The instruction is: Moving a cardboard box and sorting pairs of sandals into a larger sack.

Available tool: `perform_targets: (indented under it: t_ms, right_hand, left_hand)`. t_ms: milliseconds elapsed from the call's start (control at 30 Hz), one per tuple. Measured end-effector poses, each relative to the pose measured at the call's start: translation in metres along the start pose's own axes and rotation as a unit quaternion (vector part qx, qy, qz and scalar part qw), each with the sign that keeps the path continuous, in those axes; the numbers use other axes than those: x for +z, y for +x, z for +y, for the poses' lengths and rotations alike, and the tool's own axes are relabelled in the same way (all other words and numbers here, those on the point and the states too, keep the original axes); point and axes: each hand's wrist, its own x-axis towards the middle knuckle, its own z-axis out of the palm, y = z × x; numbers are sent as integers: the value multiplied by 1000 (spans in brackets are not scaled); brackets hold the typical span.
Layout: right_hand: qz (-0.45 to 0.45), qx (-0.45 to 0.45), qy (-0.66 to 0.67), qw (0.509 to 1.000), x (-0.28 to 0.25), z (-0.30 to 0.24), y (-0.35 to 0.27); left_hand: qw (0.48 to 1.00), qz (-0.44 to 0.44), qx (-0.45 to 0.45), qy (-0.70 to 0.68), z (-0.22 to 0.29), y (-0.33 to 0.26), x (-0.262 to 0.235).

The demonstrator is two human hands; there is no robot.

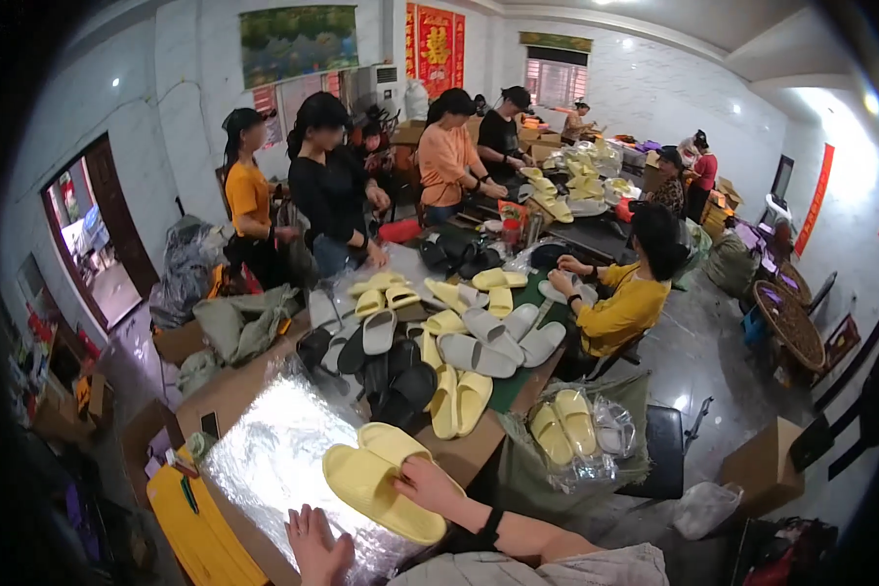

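Note:
My right hand [428, 481] grips a pair of yellow slippers [376, 479] laid on a sheet of clear plastic [269, 454] that covers the near end of the brown table [227, 393]. My left hand [314, 543] rests open on the plastic just in front of me, a little left of the slippers, holding nothing. Further along the table lies a heap of yellow, grey and black slippers [438, 347].
Several people stand or sit along the long table, among them a seated person in a yellow top [623, 293]. A bag with yellow slippers [566, 430] sits at the right of the table. A black stool [666, 447] and a cardboard box [762, 467] stand on the floor.

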Motion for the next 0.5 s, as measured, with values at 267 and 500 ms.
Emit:
perform_targets:
  t_ms: [267,500]
  right_hand:
    - [83,22,49,995,-44,-6,-19]
    - [47,-2,44,998,-51,-19,-26]
  left_hand:
    - [995,-43,89,27,-6,2,-6]
    - [999,-23,34,-32,0,14,1]
